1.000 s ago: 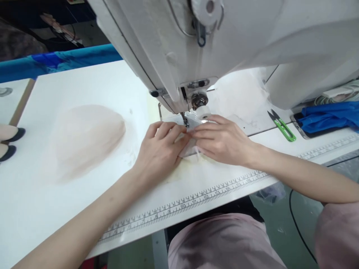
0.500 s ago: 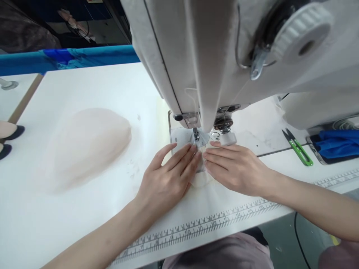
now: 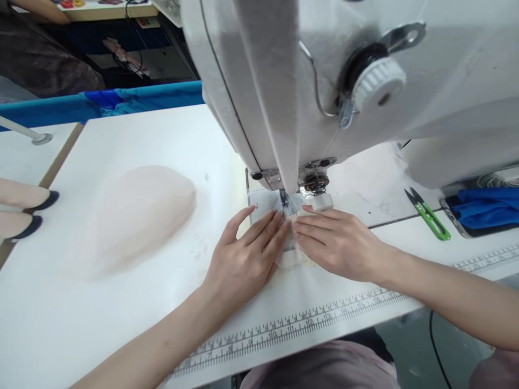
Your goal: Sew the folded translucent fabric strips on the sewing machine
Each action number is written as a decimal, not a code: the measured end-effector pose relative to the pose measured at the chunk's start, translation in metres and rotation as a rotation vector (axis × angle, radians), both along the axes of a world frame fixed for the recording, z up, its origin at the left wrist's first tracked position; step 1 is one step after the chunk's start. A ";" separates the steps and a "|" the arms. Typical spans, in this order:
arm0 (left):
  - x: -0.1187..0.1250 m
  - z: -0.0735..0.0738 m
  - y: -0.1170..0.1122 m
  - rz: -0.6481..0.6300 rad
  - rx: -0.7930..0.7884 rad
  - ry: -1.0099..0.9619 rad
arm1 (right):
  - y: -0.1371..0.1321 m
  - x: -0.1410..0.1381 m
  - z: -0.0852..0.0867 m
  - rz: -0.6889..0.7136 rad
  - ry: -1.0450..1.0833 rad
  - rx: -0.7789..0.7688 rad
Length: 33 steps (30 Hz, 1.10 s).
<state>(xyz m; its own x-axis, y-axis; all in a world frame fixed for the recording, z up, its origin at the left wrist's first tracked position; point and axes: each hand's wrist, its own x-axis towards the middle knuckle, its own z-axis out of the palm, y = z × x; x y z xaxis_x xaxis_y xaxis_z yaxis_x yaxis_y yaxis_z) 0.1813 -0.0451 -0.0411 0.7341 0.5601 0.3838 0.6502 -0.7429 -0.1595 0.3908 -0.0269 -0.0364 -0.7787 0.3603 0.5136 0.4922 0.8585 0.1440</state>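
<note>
My left hand (image 3: 243, 259) and my right hand (image 3: 336, 243) lie flat on the white table, fingertips nearly meeting just in front of the needle and presser foot (image 3: 284, 201) of the white sewing machine (image 3: 324, 81). Between and under the fingers they press down a small piece of sheer pale fabric (image 3: 288, 254), mostly hidden by the hands. The fabric's front edge reaches the metal needle plate (image 3: 261, 202). Neither hand grips anything; the fingers are held close together and flat.
A heap of sheer pale pink fabric (image 3: 133, 216) lies on the table to the left. Green-handled thread snips (image 3: 430, 213) lie to the right, with blue cloth (image 3: 486, 208) beyond. A printed ruler (image 3: 308, 319) runs along the table's front edge. Dark-tipped objects (image 3: 28, 208) poke in at far left.
The view has shifted closer under the machine head. Both hands have flattened and moved the small fabric up to the presser foot; over the last half second they hardly move.
</note>
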 end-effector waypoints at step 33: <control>0.000 -0.005 0.005 0.037 0.032 -0.082 | 0.011 0.001 -0.006 -0.045 -0.027 0.081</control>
